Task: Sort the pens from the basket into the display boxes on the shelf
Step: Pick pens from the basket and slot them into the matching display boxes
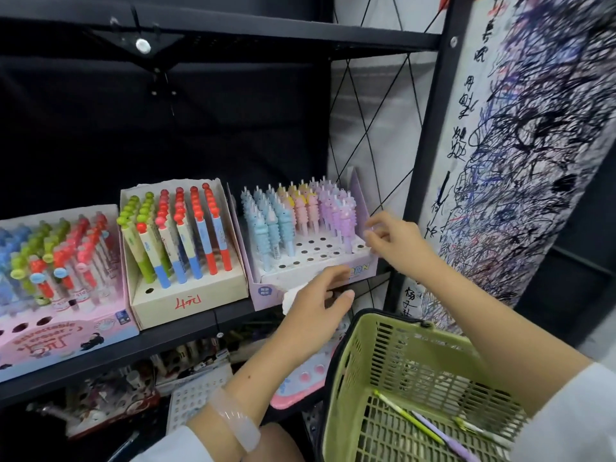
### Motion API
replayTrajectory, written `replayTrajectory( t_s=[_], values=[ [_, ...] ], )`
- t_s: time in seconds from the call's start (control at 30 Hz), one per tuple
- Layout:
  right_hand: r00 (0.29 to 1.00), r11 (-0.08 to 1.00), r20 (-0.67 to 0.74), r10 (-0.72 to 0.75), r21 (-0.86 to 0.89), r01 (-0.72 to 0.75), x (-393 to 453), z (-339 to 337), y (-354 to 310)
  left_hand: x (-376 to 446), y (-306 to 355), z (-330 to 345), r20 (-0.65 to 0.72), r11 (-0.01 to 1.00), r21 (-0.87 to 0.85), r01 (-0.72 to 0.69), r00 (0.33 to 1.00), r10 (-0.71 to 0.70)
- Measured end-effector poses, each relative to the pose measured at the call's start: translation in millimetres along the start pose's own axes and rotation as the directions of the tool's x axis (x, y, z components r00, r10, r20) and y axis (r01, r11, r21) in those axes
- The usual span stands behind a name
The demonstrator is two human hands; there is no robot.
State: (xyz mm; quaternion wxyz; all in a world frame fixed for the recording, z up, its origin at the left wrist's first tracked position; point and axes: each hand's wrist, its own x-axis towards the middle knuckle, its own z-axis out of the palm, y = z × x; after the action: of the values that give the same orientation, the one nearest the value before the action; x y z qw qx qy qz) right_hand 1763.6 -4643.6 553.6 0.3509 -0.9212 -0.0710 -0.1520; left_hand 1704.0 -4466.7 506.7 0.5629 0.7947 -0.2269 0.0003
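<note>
Hands are working at the lilac display box [361,208]: right hand [393,243] loosely curled, holding nothing visible, left hand [316,295] spread, and should be steadying it.

A green slotted basket [393,368] is sitting at the near right below the shelf [186,331], holding a few loose pens [430,425], one yellow-green and one lilac, lying flat on its floor. Three display boxes are standing side by side on the shelf: a pink box [63,338] at the left filled with blue, green and red pens, a cream box [186,295] in the middle with green and red bead-topped pens leaning back, and a lilac box [266,288] at the right carrying upright blue, pink and purple ridged pens [293,215], its near rows of holes lying bare.
</note>
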Motion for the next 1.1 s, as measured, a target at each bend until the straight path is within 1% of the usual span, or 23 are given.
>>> replayTrajectory(
  t_s=[0.1,0.17,0.27,0.33,0.4,0.5,0.53,0.57,0.63,0.7,0.73,0.8,0.9,1.0,1.1],
  values=[
    [0.995,0.999,0.098,-0.001,-0.046,0.005,-35,-7,24,0,-5,33,0.063,0.999,-0.032,0.004,0.998,-0.002],
    [0.987,0.995,0.160,0.024,-0.095,-0.009,-63,-5,52,-2,-15,57,0.115,0.999,-0.040,0.031,0.993,-0.026],
    [0.948,0.974,0.275,0.159,-0.202,-0.104,-110,6,108,-7,-39,91,0.209,0.991,-0.050,0.122,0.972,-0.109],
    [0.884,0.940,0.380,0.272,-0.301,-0.160,-142,19,151,-13,-55,110,0.276,0.984,-0.008,0.180,0.946,-0.170],
    [0.796,0.888,0.463,0.389,-0.417,-0.192,-171,31,189,-17,-68,126,0.338,0.970,0.051,0.239,0.909,-0.242],
    [0.666,0.795,0.487,0.564,-0.539,-0.279,-207,38,232,-17,-82,142,0.419,0.937,0.189,0.295,0.839,-0.348],
    [0.638,0.766,0.477,0.604,-0.568,-0.300,-215,41,242,-17,-87,145,0.432,0.923,0.229,0.309,0.818,-0.381],
    [0.625,0.743,0.461,0.629,-0.595,-0.308,-220,45,252,-18,-92,148,0.434,0.911,0.256,0.323,0.804,-0.407],
    [0.634,0.717,0.436,0.639,-0.635,-0.287,-224,57,265,-19,-102,151,0.413,0.889,0.291,0.353,0.792,-0.449],
    [0.637,0.722,0.455,0.622,-0.648,-0.243,-220,75,270,-22,-110,153,0.389,0.869,0.313,0.383,0.783,-0.485],
    [0.626,0.721,0.467,0.624,-0.653,-0.232,-217,85,271,-22,-112,154,0.385,0.860,0.311,0.404,0.773,-0.503],
    [0.599,0.699,0.458,0.656,-0.668,-0.255,-212,107,272,-23,-115,157,0.383,0.850,0.297,0.435,0.761,-0.524],
    [0.589,0.662,0.428,0.685,-0.703,-0.259,-208,132,272,-22,-119,160,0.364,0.847,0.287,0.447,0.767,-0.528],
    [0.618,0.652,0.383,0.687,-0.700,-0.292,-208,142,275,-21,-118,159,0.354,0.851,0.256,0.459,0.774,-0.524],
    [0.708,0.681,0.284,0.646,-0.634,-0.367,-203,145,278,-18,-118,156,0.356,0.853,0.235,0.465,0.776,-0.521]
  ],
)
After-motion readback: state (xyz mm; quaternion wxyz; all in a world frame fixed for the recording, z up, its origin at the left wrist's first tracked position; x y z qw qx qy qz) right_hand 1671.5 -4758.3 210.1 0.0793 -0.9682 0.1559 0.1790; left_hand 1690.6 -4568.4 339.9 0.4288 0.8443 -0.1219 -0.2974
